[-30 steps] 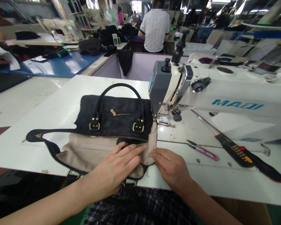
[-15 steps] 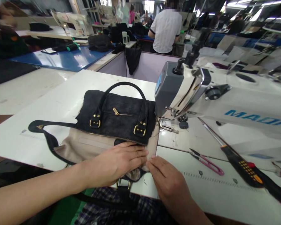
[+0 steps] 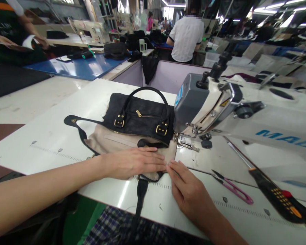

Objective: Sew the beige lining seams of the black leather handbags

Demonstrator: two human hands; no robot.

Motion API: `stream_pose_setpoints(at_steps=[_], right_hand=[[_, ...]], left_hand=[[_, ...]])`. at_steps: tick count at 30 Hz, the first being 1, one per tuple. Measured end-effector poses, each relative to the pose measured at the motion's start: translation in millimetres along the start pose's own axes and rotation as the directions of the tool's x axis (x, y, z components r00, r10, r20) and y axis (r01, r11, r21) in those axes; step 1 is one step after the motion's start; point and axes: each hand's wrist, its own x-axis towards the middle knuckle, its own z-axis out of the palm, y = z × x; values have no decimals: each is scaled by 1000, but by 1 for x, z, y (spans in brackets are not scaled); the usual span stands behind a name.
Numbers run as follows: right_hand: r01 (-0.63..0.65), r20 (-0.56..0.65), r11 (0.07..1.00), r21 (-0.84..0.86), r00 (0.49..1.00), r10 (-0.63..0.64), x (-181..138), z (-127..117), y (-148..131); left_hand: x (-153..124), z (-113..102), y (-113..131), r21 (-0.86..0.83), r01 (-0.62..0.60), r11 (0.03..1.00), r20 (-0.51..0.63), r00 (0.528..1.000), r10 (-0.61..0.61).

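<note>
A black handbag (image 3: 145, 126) with brass buckles and a raised handle lies on the white machine bed. Its beige lining (image 3: 112, 140) is spread toward me, and the lining's right edge runs up to the needle area of the sewing machine (image 3: 193, 102). Flat on the lining rests my left hand (image 3: 136, 162), fingers stretched out. Closed at the lining's near right edge, my right hand (image 3: 190, 190) has its fingers together and fingertips on the fabric; its thumb is mostly hidden. A second strap (image 3: 142, 192) hangs over the table's front edge.
Pink-handled snips (image 3: 236, 190) and a black-and-yellow screwdriver (image 3: 272, 194) lie right of my right hand. A blue table (image 3: 73, 69) stands beyond at the left, where a person's hands (image 3: 40, 41) hold something. A person in a white shirt (image 3: 186, 37) stands farther back.
The handbag and lining have shifted and turned slightly beside the machine, both hands staying on the fabric. The near strap now hangs straighter over the edge. My view has moved a little.
</note>
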Motion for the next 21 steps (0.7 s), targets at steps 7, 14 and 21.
stream_pose_setpoints(at_steps=[7, 14, 21], right_hand=[[16, 41, 999, -47, 999, -15, 0, -4, 9], [1, 37, 998, -65, 999, 2, 9, -3, 23], [-116, 117, 982, -151, 984, 135, 14, -1, 30]], left_hand=[[4, 1, -8, -11, 65, 998, -16, 998, -66], [15, 6, -18, 94, 100, 991, -53, 994, -95], [32, 1, -45, 140, 105, 985, -94, 991, -92]])
